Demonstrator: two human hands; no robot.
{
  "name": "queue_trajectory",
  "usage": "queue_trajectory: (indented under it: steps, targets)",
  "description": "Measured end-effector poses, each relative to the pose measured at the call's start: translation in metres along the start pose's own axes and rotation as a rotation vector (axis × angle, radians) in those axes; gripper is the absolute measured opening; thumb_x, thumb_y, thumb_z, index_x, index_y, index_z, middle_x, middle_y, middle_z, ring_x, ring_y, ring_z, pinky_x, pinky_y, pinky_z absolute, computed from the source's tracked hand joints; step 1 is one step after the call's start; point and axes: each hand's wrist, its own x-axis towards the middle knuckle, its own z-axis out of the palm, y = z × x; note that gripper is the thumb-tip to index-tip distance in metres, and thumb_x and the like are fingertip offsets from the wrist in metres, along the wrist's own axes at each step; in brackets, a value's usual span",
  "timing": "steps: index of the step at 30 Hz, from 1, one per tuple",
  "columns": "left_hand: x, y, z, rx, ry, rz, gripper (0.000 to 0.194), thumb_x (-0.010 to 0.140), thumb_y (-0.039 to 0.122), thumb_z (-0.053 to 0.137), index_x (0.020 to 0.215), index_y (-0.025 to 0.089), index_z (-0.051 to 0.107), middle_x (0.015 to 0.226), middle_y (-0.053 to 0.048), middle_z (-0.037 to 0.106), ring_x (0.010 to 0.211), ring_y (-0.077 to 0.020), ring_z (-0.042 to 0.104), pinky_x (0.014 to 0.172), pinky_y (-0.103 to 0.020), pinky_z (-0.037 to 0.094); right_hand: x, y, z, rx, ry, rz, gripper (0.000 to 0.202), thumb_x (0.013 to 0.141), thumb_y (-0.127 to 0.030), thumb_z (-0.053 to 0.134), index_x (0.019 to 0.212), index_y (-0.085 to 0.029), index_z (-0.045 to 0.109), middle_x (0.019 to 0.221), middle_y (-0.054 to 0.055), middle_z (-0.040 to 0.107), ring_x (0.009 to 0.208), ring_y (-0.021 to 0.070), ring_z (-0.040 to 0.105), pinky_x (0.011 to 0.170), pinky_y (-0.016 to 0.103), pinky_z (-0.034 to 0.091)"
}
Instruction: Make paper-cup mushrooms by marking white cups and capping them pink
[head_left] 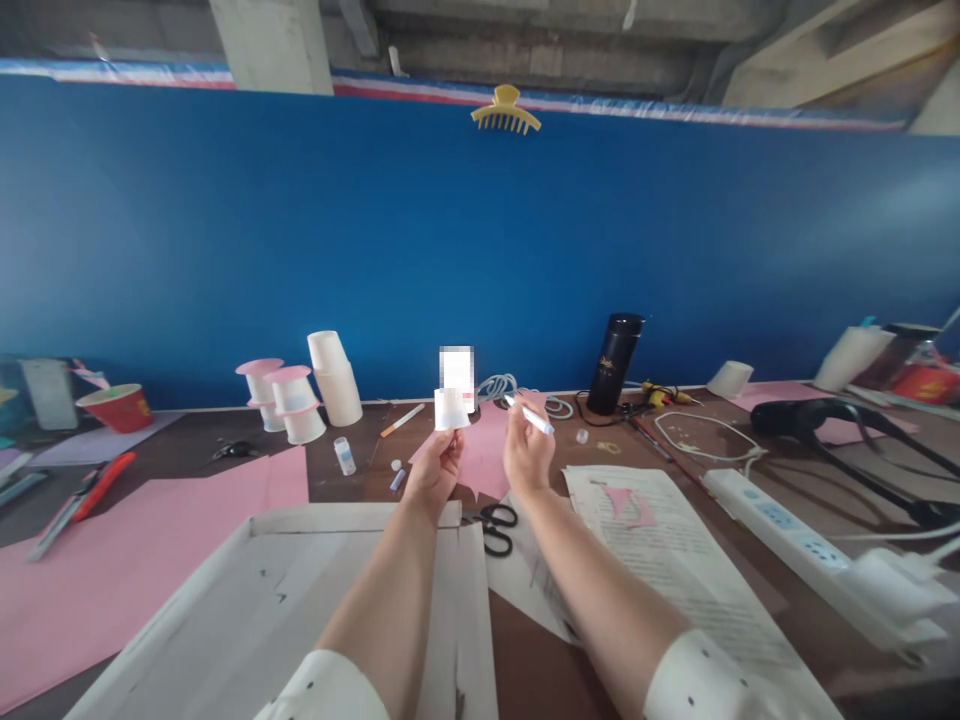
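My left hand (437, 465) is closed on a small white paper cup (451, 411), holding it up above the desk. In my right hand (529, 450) is a white and purple marker (537, 420), its tip pointing up and left toward the cup, apart from it. A purple marker cap (397, 480) and a small white cap (396, 465) lie on the desk left of my left hand. Pink paper (484, 455) lies behind and between my hands. Black-handled scissors (499, 530) rest below them, partly over white paper.
Stacked paper cups (337, 385) and pink-topped cup pieces (292, 400) stand at the back left, near a small clear bottle (344, 456). An orange utility knife (97, 490) lies far left. A black thermos (615, 365) stands back right; a power strip (795, 535) lies right.
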Motion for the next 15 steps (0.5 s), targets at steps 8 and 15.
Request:
queue_trajectory:
  steps: [8,15]
  targets:
    - [-0.006,-0.002,0.005,0.015,0.019,0.04,0.01,0.078,0.0,0.059,0.073,0.007,0.063,0.069,-0.006,0.066,0.063,-0.0087,0.065,0.064,-0.016,0.057,-0.016,0.024,-0.002,0.015,-0.01,0.071,0.039,0.091,-0.045,0.042,0.1,-0.015,0.064,0.084,0.01,0.068,0.078,0.021,0.064,0.069,0.031,0.05]
    - [-0.007,-0.001,0.022,0.079,0.032,0.144,0.01,0.078,0.001,0.06,0.071,0.007,0.064,0.067,-0.006,0.066,0.062,-0.0083,0.064,0.065,-0.016,0.057,-0.018,0.031,0.004,0.047,-0.031,0.101,0.044,0.091,-0.048,0.04,0.104,-0.014,0.064,0.081,0.01,0.068,0.066,0.0181,0.063,0.063,0.029,0.049]
